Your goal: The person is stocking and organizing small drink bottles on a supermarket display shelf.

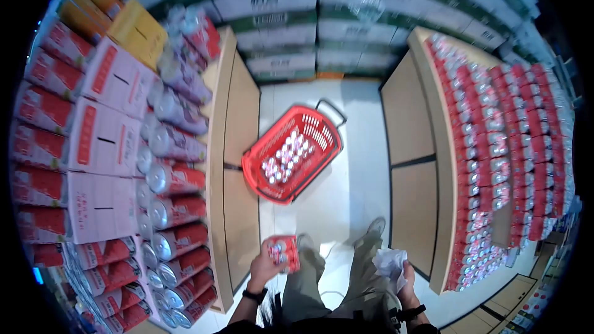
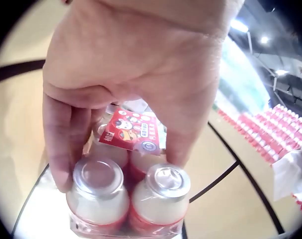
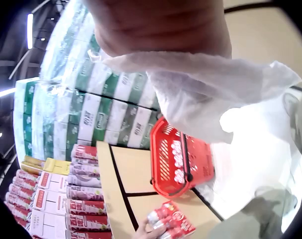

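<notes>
My left hand (image 1: 265, 268) grips a pack of small bottles (image 1: 286, 252) from above, in front of my legs. In the left wrist view, my fingers and thumb reach down both sides of the pack (image 2: 101, 206). Its bottles have silver foil lids and red lower parts, with a red printed label (image 2: 128, 130) on top. My right hand (image 1: 408, 286) holds a crumpled white cloth or tissue (image 1: 390, 263), which spreads below the hand in the right wrist view. Ahead on the floor is a red shopping basket (image 1: 252, 176) holding several silver-lidded bottles (image 1: 288, 154).
A shelf with red and purple cans (image 1: 176, 184) and pink-white cartons (image 1: 104, 137) stands on the left. The right-hand shelf carries rows of red silver-topped packs (image 1: 499, 148). Stacked green and white cartons (image 1: 278, 37) close the far end. The basket's black handle (image 1: 334, 111) points away.
</notes>
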Motion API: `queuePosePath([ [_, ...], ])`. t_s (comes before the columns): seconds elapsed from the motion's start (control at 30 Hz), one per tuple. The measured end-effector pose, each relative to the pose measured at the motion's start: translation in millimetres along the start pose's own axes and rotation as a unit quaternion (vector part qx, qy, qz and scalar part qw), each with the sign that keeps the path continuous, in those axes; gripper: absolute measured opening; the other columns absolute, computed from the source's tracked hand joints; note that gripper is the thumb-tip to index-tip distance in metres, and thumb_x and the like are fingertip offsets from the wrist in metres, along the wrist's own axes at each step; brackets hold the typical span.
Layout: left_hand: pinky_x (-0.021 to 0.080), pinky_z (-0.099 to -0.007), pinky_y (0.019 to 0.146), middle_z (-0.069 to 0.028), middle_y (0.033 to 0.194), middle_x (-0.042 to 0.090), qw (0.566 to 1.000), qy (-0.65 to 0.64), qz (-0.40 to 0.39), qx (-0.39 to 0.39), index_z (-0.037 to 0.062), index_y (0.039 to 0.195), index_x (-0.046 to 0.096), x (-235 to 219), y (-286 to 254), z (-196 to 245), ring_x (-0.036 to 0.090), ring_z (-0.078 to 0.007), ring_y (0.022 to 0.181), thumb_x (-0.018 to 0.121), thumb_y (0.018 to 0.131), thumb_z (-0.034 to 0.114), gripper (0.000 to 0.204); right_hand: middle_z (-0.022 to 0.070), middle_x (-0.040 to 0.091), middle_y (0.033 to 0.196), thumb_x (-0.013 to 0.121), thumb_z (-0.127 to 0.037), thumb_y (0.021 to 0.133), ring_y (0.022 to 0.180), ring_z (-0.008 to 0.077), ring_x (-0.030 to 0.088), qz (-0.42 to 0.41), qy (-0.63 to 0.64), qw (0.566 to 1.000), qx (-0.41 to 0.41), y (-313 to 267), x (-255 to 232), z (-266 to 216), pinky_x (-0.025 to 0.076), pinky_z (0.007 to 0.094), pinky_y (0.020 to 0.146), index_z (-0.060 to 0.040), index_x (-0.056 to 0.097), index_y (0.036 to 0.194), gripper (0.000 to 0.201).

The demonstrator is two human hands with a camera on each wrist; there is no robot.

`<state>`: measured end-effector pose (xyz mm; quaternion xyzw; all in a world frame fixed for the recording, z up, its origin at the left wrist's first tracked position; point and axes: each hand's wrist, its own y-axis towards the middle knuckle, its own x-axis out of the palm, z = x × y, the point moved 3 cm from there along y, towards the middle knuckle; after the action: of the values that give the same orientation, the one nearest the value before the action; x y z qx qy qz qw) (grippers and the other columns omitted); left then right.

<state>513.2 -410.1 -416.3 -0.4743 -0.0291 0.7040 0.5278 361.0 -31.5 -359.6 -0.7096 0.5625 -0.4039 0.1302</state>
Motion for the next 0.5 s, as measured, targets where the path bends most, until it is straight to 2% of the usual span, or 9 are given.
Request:
queuePosePath([
  [0.03, 0.053, -0.0459, 0.068, -0.0166, 0.094, 0.067, 0.999, 0.034, -0.027, -0.016, 0.0168, 0.135, 0.028, -26, -15, 36, 0.066, -0.0393, 0.081, 0.079, 0.065, 0.043, 0.091, 0.0136, 0.052, 0.133, 0.035, -0.042, 0.098, 0.121, 0.028, 0.051, -0.002, -0.018, 0.999, -0.049, -6, 5, -20, 0.036, 0.0418, 0.106, 0.0005, 0.038, 0.139, 0.059],
  [0.07, 0.053, -0.0459, 0.069, -0.017, 0.094, 0.067, 0.999, 0.011, -0.011, 0.033, 0.0161, 0.135, 0.027, -43, -21, 59, 0.066, -0.0391, 0.082, 0.079, 0.066, 0.045, 0.091, 0.0128, 0.048, 0.136, 0.034, -0.046, 0.099, 0.124, 0.027, 0.049, -0.022, -0.052, 0.992, -0.111, 2, 10, -29, 0.035, 0.0418, 0.107, -0.0013, 0.035, 0.141, 0.062],
  [0.13, 0.054, -0.0451, 0.071, -0.0178, 0.094, 0.067, 0.993, -0.027, -0.02, 0.117, 0.0158, 0.137, 0.026, -67, -35, 105, 0.067, -0.0386, 0.083, 0.079, 0.066, 0.046, 0.094, 0.0117, 0.048, 0.137, 0.034, -0.048, 0.1, 0.126, 0.024, 0.048, 0.004, -0.075, 0.99, -0.119, 4, 6, -22, 0.037, 0.0393, 0.106, -0.0011, 0.036, 0.141, 0.062],
  [0.2, 0.054, -0.0442, 0.071, -0.0183, 0.094, 0.067, 0.981, -0.017, -0.018, 0.191, 0.0152, 0.137, 0.027, -86, -41, 165, 0.067, -0.0384, 0.083, 0.079, 0.065, 0.047, 0.094, 0.011, 0.047, 0.137, 0.03, -0.043, 0.102, 0.124, 0.0222, 0.048, -0.019, -0.043, 0.988, -0.144, 4, 42, -32, 0.037, 0.0374, 0.106, -0.0003, 0.037, 0.14, 0.057],
  [0.27, 0.054, -0.0433, 0.072, -0.0188, 0.093, 0.067, 0.966, -0.004, -0.022, 0.257, 0.0146, 0.137, 0.028, -98, -47, 223, 0.067, -0.0381, 0.083, 0.079, 0.065, 0.047, 0.094, 0.0113, 0.047, 0.138, 0.029, -0.045, 0.102, 0.124, 0.0222, 0.048, -0.051, -0.041, 0.983, -0.173, -32, 120, -87, 0.037, 0.037, 0.105, 0.0005, 0.035, 0.141, 0.059],
  [0.3, 0.054, -0.0409, 0.075, -0.0188, 0.101, 0.065, 0.955, -0.016, -0.059, 0.291, 0.012, 0.136, 0.031, -101, -52, 248, 0.067, -0.0344, 0.088, 0.083, 0.063, 0.043, 0.095, 0.0114, 0.045, 0.139, 0.029, -0.045, 0.102, 0.125, 0.0228, 0.047, -0.046, 0.002, 0.993, -0.109, -9, 96, -59, 0.036, 0.0376, 0.106, -0.0002, 0.033, 0.142, 0.06],
  [0.37, 0.053, -0.0352, 0.079, -0.0169, 0.111, 0.061, 0.926, -0.009, -0.162, 0.339, 0.0065, 0.136, 0.034, -106, -66, 306, 0.066, -0.0253, 0.095, 0.087, 0.061, 0.034, 0.096, 0.0121, 0.046, 0.139, 0.028, -0.046, 0.102, 0.126, 0.0252, 0.047, -0.114, 0.102, 0.984, -0.093, -49, 159, -104, 0.035, 0.04, 0.109, -0.002, 0.034, 0.141, 0.06],
  [0.4, 0.053, -0.0352, 0.079, -0.0169, 0.111, 0.061, 0.92, 0.0, -0.174, 0.351, 0.0065, 0.136, 0.034, -105, -70, 323, 0.066, -0.0253, 0.095, 0.087, 0.061, 0.034, 0.096, 0.0144, 0.048, 0.137, 0.024, -0.049, 0.101, 0.124, 0.0282, 0.049, -0.063, 0.136, 0.987, -0.063, -42, 159, -102, 0.036, 0.0419, 0.108, -0.002, 0.036, 0.14, 0.063],
  [0.5, 0.051, -0.0355, 0.085, -0.0172, 0.118, 0.058, 0.871, -0.023, -0.273, 0.408, 0.0059, 0.14, 0.028, -96, -84, 373, 0.063, -0.0253, 0.103, 0.087, 0.063, 0.03, 0.1, 0.0157, 0.055, 0.129, 0.022, -0.053, 0.099, 0.114, 0.0302, 0.057, -0.091, 0.208, 0.971, -0.081, -73, 151, -158, 0.042, 0.043, 0.102, -0.0018, 0.04, 0.137, 0.065],
])
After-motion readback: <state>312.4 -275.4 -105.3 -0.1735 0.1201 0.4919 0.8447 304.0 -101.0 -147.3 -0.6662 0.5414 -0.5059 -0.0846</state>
